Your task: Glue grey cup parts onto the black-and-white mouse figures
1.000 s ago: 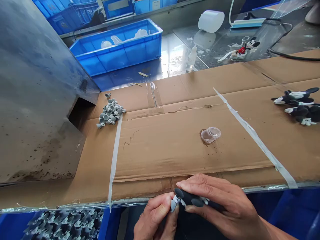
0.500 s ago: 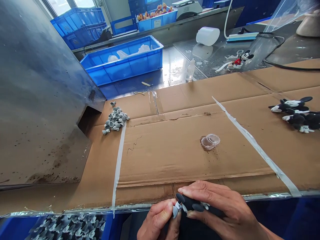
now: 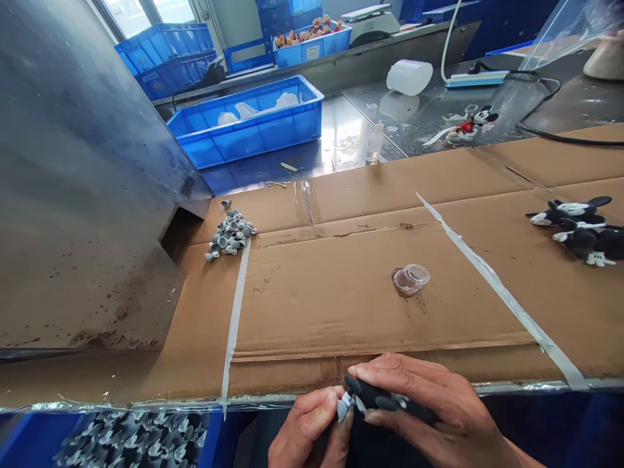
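At the cardboard's front edge, my right hand [image 3: 433, 403] is closed round a black-and-white mouse figure [image 3: 373, 393], thumb below and fingers above. My left hand [image 3: 312, 426] pinches a small light-grey cup-shaped piece [image 3: 342, 408] between thumb and fingers. The grey piece meets the figure's left end; how they join is hidden by my fingertips. A pile of similar grey pieces [image 3: 230, 233] lies on the cardboard at the left. Several black-and-white mouse figures [image 3: 582, 227] lie at the right.
A small clear dish [image 3: 410, 279] sits on the cardboard [image 3: 312, 299]. A metal housing [image 3: 82, 195] stands at the left. Below the edge is a blue bin [image 3: 212, 435] of grey and dark parts. Behind are a blue crate [image 3: 253, 133], a small bottle [image 3: 374, 143] and a red-trousered mouse figure [image 3: 468, 127].
The whole view has shifted slightly down and right. Both hands keep nearly the same pose, holding the figure and the grey piece together.
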Tool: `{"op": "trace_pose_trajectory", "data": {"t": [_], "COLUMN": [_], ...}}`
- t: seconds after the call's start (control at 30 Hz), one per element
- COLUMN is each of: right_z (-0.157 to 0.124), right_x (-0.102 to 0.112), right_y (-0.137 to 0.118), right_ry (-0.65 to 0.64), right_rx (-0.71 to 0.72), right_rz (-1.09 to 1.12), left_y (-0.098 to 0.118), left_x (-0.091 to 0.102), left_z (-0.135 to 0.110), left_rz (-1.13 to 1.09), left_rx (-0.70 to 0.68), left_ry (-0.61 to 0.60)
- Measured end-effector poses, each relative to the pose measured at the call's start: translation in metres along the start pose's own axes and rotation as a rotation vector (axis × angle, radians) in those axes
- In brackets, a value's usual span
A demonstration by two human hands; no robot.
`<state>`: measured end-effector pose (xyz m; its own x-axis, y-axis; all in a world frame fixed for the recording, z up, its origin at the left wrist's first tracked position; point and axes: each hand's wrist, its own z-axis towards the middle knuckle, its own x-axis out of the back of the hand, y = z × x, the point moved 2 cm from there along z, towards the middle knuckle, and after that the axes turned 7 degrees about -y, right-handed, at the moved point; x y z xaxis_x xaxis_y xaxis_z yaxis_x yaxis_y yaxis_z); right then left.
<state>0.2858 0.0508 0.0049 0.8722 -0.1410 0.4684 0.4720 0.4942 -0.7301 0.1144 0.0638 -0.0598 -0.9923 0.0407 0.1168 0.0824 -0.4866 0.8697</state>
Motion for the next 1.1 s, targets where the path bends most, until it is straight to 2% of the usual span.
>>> {"op": "trace_pose_trajectory", "data": {"t": [1.1], "right_z": [0.0001], "right_x": [-0.0005], "right_y": [-0.0028], "right_ry": [0.016], "right_rx": [-0.013], "right_rz": [-0.027], "left_y": [0.0004], "left_x": [0.0005], "left_z": [-0.0006], "left_rz": [-0.03], "left_rx": [0.016], "left_ry": [0.008]}}
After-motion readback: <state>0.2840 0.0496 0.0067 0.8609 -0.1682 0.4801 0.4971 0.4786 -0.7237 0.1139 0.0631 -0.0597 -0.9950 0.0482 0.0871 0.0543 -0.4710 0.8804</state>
